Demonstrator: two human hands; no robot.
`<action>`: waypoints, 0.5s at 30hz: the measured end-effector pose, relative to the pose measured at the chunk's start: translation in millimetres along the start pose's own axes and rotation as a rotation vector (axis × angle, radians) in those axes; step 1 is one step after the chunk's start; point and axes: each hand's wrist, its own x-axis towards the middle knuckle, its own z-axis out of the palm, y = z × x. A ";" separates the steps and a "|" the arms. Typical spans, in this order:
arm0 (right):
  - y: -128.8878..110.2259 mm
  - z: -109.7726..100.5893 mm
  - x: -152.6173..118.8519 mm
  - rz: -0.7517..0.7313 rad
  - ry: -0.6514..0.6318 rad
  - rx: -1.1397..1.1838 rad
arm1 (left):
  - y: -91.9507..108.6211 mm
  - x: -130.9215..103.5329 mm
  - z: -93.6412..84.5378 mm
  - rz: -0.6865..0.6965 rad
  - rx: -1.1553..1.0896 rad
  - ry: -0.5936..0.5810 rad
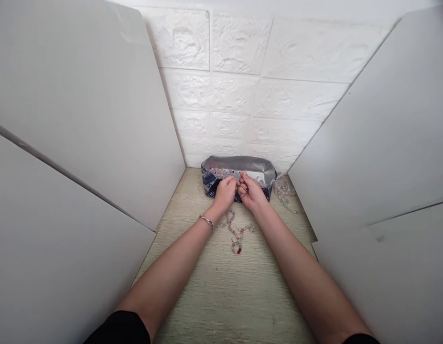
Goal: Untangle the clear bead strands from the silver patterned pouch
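My left hand (226,192) and my right hand (251,192) meet fingertip to fingertip over the near side of a bead box (210,183), both closed in a pinch. A string of beads (237,234), pale and pink with red ones at its near end, lies on the table; its upper part runs up toward my left fingers. What my right fingertips pinch is too small to make out. Loose pink, red and clear beads (221,172) fill the left part of the box, which has a silvery lining and a dark blue patterned outside.
More pale bead strands (285,188) lie right of the box, against the right panel. White panels (81,95) rise on both sides, and a white brick-pattern wall (228,91) stands behind. The wood-grain tabletop (221,291) stretches between my forearms.
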 end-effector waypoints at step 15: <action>1.7 -5.5 -0.6 0.014 -0.095 -0.021 | 1.3 -0.3 -0.7 0.033 -0.028 -0.032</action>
